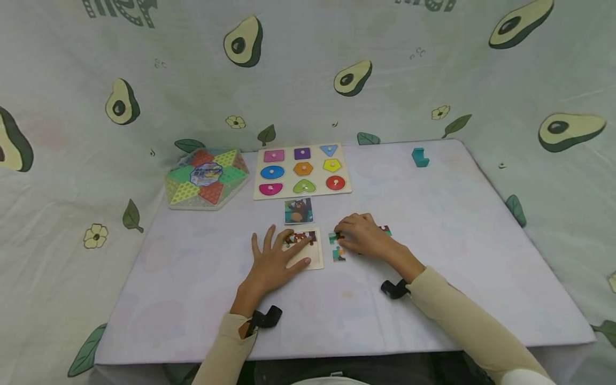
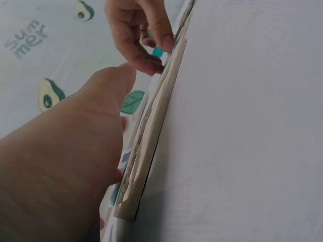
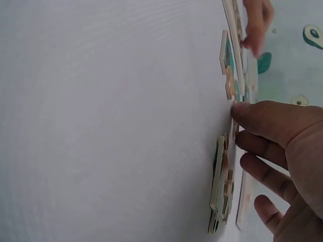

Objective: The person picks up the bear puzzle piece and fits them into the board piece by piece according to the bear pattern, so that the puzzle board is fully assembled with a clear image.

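A small wooden puzzle tray (image 1: 315,262) lies on the table, with bear-picture pieces (image 1: 310,235) along its upper part. My left hand (image 1: 276,264) rests over it with spread fingers, the fingertips on the tray. To the right, my right hand (image 1: 364,235) pinches a puzzle piece (image 3: 235,123) between thumb and fingers, low over the table; most of this piece is hidden. Loose puzzle pieces lie around that hand, including a teal and orange piece (image 1: 339,254) and another piece (image 1: 386,230) partly behind the hand. A square bear picture (image 1: 299,211) lies just above the tray.
Behind the picture is a wooden shape board (image 1: 302,191) with coloured knobbed shapes. A clear case of coloured tiles (image 1: 207,176) stands at the back left. A teal block (image 1: 420,158) sits at the back right. Avocado-print cloth (image 1: 298,96) hangs behind the table.
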### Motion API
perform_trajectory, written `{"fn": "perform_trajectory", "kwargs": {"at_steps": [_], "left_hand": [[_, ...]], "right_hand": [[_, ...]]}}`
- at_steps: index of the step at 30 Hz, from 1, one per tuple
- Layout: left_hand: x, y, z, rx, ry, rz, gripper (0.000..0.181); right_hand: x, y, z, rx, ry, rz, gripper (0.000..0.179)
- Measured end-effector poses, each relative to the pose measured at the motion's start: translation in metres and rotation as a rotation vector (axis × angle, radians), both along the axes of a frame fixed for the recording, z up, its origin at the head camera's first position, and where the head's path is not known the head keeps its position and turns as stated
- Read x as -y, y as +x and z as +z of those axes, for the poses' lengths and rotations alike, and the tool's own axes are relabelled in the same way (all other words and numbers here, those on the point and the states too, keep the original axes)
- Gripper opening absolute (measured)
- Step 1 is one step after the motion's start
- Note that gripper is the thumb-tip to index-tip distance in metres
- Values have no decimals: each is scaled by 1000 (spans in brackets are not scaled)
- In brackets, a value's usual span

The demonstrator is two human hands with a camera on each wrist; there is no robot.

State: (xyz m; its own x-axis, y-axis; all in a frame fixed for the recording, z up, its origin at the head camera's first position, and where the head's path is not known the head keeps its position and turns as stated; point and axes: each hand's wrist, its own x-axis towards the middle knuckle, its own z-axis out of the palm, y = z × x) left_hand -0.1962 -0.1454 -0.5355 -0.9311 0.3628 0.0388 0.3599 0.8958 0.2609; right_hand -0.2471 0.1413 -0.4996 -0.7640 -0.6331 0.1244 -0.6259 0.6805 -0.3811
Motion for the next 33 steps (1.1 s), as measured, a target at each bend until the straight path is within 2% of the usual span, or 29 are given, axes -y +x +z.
{"fn": "perform_trajectory", "kwargs": {"at_steps": [5,11,15,21,29,33], "left_hand": [[12,-7,-1,-23,88,-21,83],[36,-11,2,-23,146,-21,85],[49,-11,0,-15,140,-49,86],[56,-10,-2,2,108,-84,92],[56,-9,-3,17,71,-88,94],[56,-9,-2,21,74,-87,93]], "right_hand": [[-1,-2,-2,-9,-10,2,25],[-1,-6,-7,-80,-40,81,22],[-1,-9,-10,-121,-57,121,22],[0,-12,-11,-158,-46,135,22],[-2,-13,-12,-196,-17,83,20],[-1,-12,-9,-216,-47,67,20]]}}
